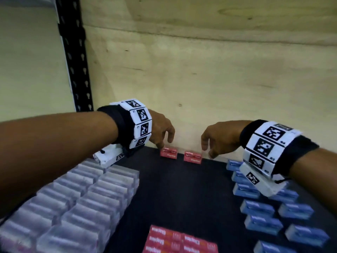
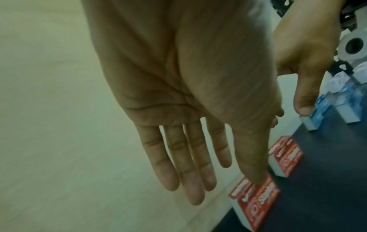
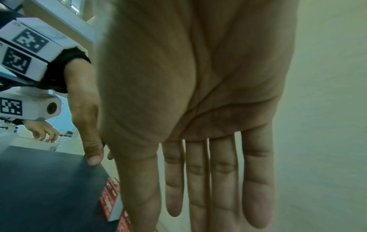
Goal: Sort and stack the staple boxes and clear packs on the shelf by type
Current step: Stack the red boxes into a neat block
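Note:
Two small red staple boxes stand side by side at the back of the shelf, the left box (image 1: 168, 152) (image 2: 256, 202) and the right box (image 1: 192, 157) (image 2: 286, 157) (image 3: 111, 200). My left hand (image 1: 165, 142) (image 2: 206, 180) hangs over the left box with straight fingers, its thumb tip on the box top. My right hand (image 1: 207, 150) (image 3: 174, 204) hovers just right of the right box, fingers straight and holding nothing. Clear packs (image 1: 82, 198) fill the left side in rows, and blue staple boxes (image 1: 259, 209) (image 2: 315, 119) stand at the right.
A block of red boxes (image 1: 182, 241) lies at the front middle on the dark shelf mat (image 1: 182, 194). The plywood back wall (image 1: 200, 79) rises right behind the two red boxes. A black slotted upright (image 1: 76, 61) stands at the back left.

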{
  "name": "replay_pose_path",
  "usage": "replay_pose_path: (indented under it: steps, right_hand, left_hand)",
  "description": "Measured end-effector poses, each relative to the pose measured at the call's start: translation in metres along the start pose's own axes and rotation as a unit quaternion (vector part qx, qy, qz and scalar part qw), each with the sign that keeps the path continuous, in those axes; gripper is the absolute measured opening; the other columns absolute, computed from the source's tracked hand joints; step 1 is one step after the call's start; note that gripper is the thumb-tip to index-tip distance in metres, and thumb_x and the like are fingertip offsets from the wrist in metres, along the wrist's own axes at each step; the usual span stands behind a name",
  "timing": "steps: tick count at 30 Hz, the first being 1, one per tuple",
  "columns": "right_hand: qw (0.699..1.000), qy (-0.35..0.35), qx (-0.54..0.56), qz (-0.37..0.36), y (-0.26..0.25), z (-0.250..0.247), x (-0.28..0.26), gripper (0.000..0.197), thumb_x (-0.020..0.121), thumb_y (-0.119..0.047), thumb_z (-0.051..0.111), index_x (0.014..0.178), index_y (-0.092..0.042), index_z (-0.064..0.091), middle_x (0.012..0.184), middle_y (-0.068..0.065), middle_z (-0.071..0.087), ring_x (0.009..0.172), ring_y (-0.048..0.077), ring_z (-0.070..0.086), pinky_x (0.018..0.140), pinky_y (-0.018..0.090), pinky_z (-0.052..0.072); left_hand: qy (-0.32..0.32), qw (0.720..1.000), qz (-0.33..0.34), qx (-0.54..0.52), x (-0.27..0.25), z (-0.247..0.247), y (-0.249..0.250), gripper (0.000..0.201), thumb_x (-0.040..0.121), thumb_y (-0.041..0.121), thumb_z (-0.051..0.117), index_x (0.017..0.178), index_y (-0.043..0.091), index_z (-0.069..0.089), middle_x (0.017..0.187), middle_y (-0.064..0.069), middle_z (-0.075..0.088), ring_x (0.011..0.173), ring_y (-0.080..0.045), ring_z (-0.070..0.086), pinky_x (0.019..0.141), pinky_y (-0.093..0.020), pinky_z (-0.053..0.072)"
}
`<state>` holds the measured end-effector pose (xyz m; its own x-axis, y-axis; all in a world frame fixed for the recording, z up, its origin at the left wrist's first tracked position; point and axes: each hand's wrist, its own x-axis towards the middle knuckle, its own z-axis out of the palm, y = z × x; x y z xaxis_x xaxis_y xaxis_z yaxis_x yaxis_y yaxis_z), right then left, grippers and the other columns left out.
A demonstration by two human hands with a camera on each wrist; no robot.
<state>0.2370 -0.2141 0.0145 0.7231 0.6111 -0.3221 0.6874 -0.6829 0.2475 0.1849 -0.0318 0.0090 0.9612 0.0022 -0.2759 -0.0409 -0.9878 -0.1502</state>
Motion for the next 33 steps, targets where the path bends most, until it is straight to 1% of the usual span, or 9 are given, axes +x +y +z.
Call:
replay_pose_path:
  steps: [5,10,13,17,19,22,27,30,33]
  right_hand:
    - [0.999,-0.020,-0.016,-0.029,0.004,0.004,0.033,0.032,0.091,-0.030,0.066,0.120,-0.015,0.066,0.117,-0.002,0.069,0.105,0.018,0.063,0.085,0.028,0.048]
    - [0.998,-0.046,0.024,-0.040,0.000,0.005,0.052,0.026,0.085,-0.026,0.075,0.108,-0.014,0.074,0.104,-0.003,0.072,0.079,0.012,0.060,0.069,0.025,0.050]
    - [0.998,-0.037,-0.003,-0.042,-0.004,0.005,0.054,0.025,0.087,-0.023,0.073,0.109,-0.011,0.074,0.097,0.000,0.069,0.079,0.014,0.057,0.058,0.021,0.044]
    - [0.999,-0.020,-0.022,-0.038,-0.010,0.005,0.047,0.028,0.087,-0.024,0.073,0.111,-0.009,0.072,0.110,0.005,0.071,0.090,0.019,0.061,0.074,0.028,0.048]
    - [0.999,-0.025,-0.015,-0.041,-0.011,0.003,0.036,0.028,0.087,-0.025,0.073,0.111,-0.009,0.072,0.110,0.004,0.071,0.091,0.019,0.063,0.075,0.028,0.048]
    - [0.998,-0.036,0.004,-0.051,-0.015,0.000,0.012,0.024,0.086,-0.023,0.073,0.106,-0.010,0.075,0.104,0.001,0.073,0.083,0.014,0.060,0.067,0.025,0.047]
    - [0.998,-0.036,0.018,-0.047,-0.029,0.007,-0.038,0.019,0.086,-0.021,0.073,0.103,-0.014,0.077,0.098,-0.001,0.072,0.063,0.004,0.053,0.057,0.019,0.044]
    - [0.998,-0.032,0.015,-0.058,-0.042,0.020,-0.066,0.018,0.086,-0.022,0.072,0.102,-0.014,0.076,0.098,-0.001,0.072,0.071,0.011,0.057,0.067,0.024,0.050]
    - [0.997,-0.031,0.015,-0.070,-0.055,0.030,-0.091,0.018,0.087,-0.024,0.071,0.102,-0.014,0.075,0.103,0.001,0.072,0.082,0.017,0.061,0.075,0.029,0.051]
  left_hand:
    - [-0.019,1.000,-0.001,-0.018,0.039,0.002,-0.012,0.036,0.083,0.026,0.074,0.118,0.026,0.063,0.105,0.006,0.067,0.097,-0.017,0.062,0.083,-0.026,0.047]
    - [-0.094,0.994,0.018,-0.051,0.058,0.005,-0.018,0.034,0.080,0.014,0.076,0.112,0.021,0.070,0.104,-0.005,0.073,0.100,-0.022,0.067,0.086,-0.031,0.052]
    - [-0.103,0.994,0.037,-0.028,0.061,0.006,-0.010,0.031,0.078,0.011,0.077,0.109,0.015,0.073,0.095,-0.004,0.072,0.088,-0.018,0.064,0.075,-0.026,0.049]
    - [-0.092,0.995,0.034,-0.014,0.053,0.004,0.000,0.029,0.080,0.009,0.077,0.108,0.010,0.073,0.075,0.004,0.065,0.069,-0.011,0.057,0.053,-0.010,0.044]
    - [-0.102,0.994,0.037,-0.033,0.042,0.003,0.004,0.025,0.080,0.009,0.077,0.104,0.009,0.073,0.081,-0.003,0.071,0.060,-0.009,0.057,0.045,-0.006,0.042]
    - [-0.113,0.991,0.052,-0.050,0.019,0.000,0.013,0.019,0.079,0.009,0.076,0.098,0.008,0.074,0.094,-0.013,0.074,0.062,-0.010,0.061,0.052,-0.011,0.047]
    - [-0.093,0.992,0.066,-0.047,-0.028,0.005,0.034,0.015,0.080,0.016,0.076,0.095,0.016,0.075,0.090,-0.006,0.075,0.066,-0.010,0.064,0.065,-0.020,0.053]
    - [-0.095,0.993,0.062,-0.037,-0.055,0.018,0.043,0.013,0.078,0.021,0.077,0.091,0.023,0.075,0.089,-0.001,0.075,0.074,-0.012,0.069,0.075,-0.028,0.056]
    - [-0.097,0.993,0.066,-0.016,-0.078,0.030,0.054,0.016,0.078,0.024,0.077,0.094,0.025,0.075,0.087,0.004,0.073,0.079,-0.013,0.068,0.072,-0.026,0.054]
